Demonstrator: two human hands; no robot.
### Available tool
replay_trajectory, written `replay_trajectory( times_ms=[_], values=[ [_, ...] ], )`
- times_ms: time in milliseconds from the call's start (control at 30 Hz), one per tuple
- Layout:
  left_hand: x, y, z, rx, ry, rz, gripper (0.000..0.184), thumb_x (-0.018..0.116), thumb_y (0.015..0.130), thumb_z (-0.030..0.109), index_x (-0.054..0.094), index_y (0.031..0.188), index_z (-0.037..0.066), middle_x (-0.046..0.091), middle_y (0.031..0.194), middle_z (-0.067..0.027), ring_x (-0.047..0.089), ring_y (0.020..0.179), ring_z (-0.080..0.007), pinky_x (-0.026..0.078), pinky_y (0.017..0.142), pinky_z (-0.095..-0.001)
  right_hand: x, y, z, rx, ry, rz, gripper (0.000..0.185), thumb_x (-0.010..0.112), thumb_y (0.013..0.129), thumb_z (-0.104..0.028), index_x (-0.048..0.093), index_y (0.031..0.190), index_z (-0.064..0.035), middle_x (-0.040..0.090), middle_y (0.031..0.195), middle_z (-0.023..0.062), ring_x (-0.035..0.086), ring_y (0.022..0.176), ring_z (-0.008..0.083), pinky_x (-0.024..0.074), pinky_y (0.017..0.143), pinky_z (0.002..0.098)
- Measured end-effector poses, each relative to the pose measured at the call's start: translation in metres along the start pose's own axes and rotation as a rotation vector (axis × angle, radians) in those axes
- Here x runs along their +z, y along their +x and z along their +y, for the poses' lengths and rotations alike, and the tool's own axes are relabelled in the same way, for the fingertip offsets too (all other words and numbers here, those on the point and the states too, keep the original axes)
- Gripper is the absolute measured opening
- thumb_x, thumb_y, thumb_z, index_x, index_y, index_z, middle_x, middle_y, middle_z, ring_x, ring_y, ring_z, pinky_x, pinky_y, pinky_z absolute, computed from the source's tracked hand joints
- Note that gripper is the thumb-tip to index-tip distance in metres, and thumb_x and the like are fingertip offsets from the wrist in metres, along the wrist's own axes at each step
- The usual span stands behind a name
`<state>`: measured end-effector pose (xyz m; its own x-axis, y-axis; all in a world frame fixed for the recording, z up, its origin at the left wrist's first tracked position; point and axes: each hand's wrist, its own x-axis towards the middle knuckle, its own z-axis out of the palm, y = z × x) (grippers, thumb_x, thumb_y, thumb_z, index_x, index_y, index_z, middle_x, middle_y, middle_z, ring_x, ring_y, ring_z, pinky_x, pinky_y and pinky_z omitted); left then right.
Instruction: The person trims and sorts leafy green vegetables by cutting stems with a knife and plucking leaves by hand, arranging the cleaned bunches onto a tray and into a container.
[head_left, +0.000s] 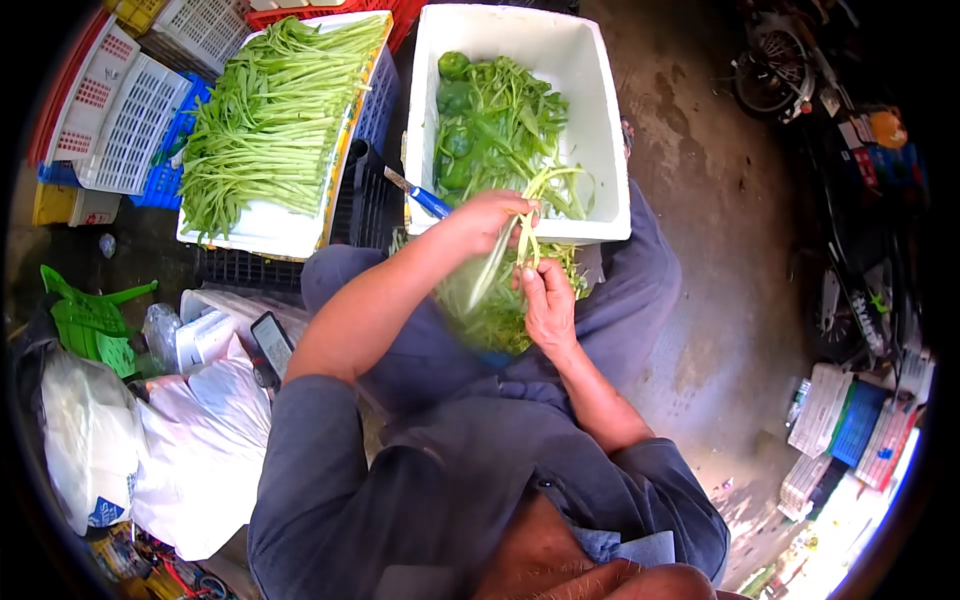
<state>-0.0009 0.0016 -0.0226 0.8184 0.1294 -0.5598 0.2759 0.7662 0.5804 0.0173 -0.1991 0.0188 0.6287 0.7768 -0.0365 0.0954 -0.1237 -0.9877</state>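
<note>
My left hand (492, 222) is closed round a few pale leafy green stalks (541, 186) at the near edge of the white foam box (610, 130). Just below it, my right hand (549, 305) pinches the lower ends of these stalks between thumb and fingers. Inside the box are loose leafy greens (515, 100) and several round green vegetables (455, 140). A blurred pale streak hangs beneath my left hand. Between my legs lies a heap of green trimmings (500, 320), partly hidden by my hands. A blue-handled knife (430, 202) rests at the box's left side.
To the left, long-stemmed greens (285, 120) lie in rows on a white foam tray (250, 240) above dark crates. Plastic baskets (130, 120) are stacked beyond. White bags (205, 450) and a phone (271, 340) sit by my left side. Bicycles (775, 65) stand at right.
</note>
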Motion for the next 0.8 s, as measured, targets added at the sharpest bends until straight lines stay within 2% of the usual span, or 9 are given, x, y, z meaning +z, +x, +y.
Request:
replay_trajectory(
  times_ms=[67,167,400,500,533,633,667,700,800],
  values=[
    [0.001,-0.001,0.005,0.087,-0.025,-0.017,0.018,0.067,0.096,0.018,0.066,0.101,0.001,0.064,0.089,-0.0075,0.062,0.074,-0.0189,0.053,0.065,-0.0332,-0.001,0.001,0.01,0.009,-0.02,0.0,0.011,0.054,0.101,-0.009,0.061,0.103,-0.001,0.062,0.082,0.0057,0.056,0.077,0.0119,0.0488,0.072,0.0301],
    [0.014,-0.012,0.013,0.142,0.015,0.066,0.014,0.068,0.096,0.018,0.064,0.096,0.004,0.065,0.079,-0.0044,0.052,0.06,-0.0108,0.044,0.05,-0.0271,0.001,0.0,0.026,-0.002,-0.067,0.0,0.012,0.055,0.1,-0.01,0.061,0.103,-0.0008,0.062,0.082,0.0081,0.057,0.075,0.0142,0.049,0.071,0.0306],
    [0.002,0.002,0.015,0.212,-0.108,0.244,0.014,0.067,0.095,0.014,0.06,0.098,0.003,0.063,0.081,-0.0066,0.053,0.059,-0.0142,0.046,0.051,-0.0283,0.004,-0.008,0.039,-0.067,-0.089,0.133,0.012,0.056,0.1,-0.011,0.058,0.098,0.0,0.059,0.076,0.0113,0.054,0.068,0.0192,0.0467,0.064,0.0349],
    [-0.004,-0.005,0.037,0.306,-0.187,0.207,0.013,0.068,0.096,0.014,0.06,0.098,0.004,0.063,0.081,-0.0055,0.054,0.062,-0.0131,0.048,0.054,-0.0285,0.007,-0.027,0.053,0.027,-0.13,0.034,0.011,0.056,0.1,-0.011,0.058,0.101,0.0003,0.059,0.076,0.0112,0.054,0.067,0.019,0.0459,0.063,0.0345],
    [-0.004,-0.007,0.037,0.314,-0.143,0.197,0.014,0.068,0.095,0.015,0.06,0.099,0.004,0.063,0.081,-0.0053,0.054,0.062,-0.0127,0.047,0.054,-0.0281,0.001,-0.027,0.059,0.13,-0.211,-0.09,0.021,0.058,0.098,-0.014,0.06,0.11,0.0028,0.067,0.089,0.0186,0.064,0.078,0.0268,0.051,0.072,0.0376],
    [0.002,-0.012,0.034,0.316,-0.02,0.149,0.015,0.069,0.095,0.016,0.061,0.102,0.005,0.064,0.083,-0.0048,0.055,0.063,-0.0119,0.047,0.054,-0.0268,-0.009,-0.012,0.06,0.034,-0.782,-0.163,0.034,0.06,0.097,-0.018,0.061,0.12,0.006,0.067,0.111,0.0278,0.068,0.098,0.0369,0.0524,0.087,0.0418],
    [0.001,-0.012,0.033,0.309,0.006,0.129,0.016,0.069,0.095,0.016,0.062,0.104,0.005,0.065,0.085,-0.0048,0.056,0.065,-0.0119,0.048,0.055,-0.0263,-0.02,0.002,0.049,0.221,-0.615,-0.173,0.043,0.06,0.096,-0.022,0.059,0.126,0.0089,0.059,0.127,0.0331,0.063,0.114,0.0435,0.0484,0.1,0.0452],
    [0.002,-0.011,0.032,0.302,0.029,0.109,0.017,0.069,0.095,0.017,0.062,0.106,0.006,0.065,0.086,-0.0048,0.057,0.067,-0.0119,0.048,0.057,-0.0257,-0.028,0.013,0.04,0.14,-0.52,-0.077,0.039,0.061,0.096,-0.02,0.061,0.124,0.0073,0.068,0.111,0.0273,0.069,0.098,0.0346,0.0522,0.089,0.04],
    [0.01,-0.01,0.026,0.325,0.162,0.104,0.017,0.069,0.095,0.017,0.064,0.106,0.005,0.065,0.085,-0.004,0.056,0.065,-0.0103,0.047,0.055,-0.0252,-0.035,0.051,0.015,0.114,-0.237,0.035,0.032,0.063,0.097,-0.019,0.064,0.119,0.0043,0.069,0.086,0.0121,0.061,0.076,0.0159,0.0492,0.073,0.0297]
  ],
)
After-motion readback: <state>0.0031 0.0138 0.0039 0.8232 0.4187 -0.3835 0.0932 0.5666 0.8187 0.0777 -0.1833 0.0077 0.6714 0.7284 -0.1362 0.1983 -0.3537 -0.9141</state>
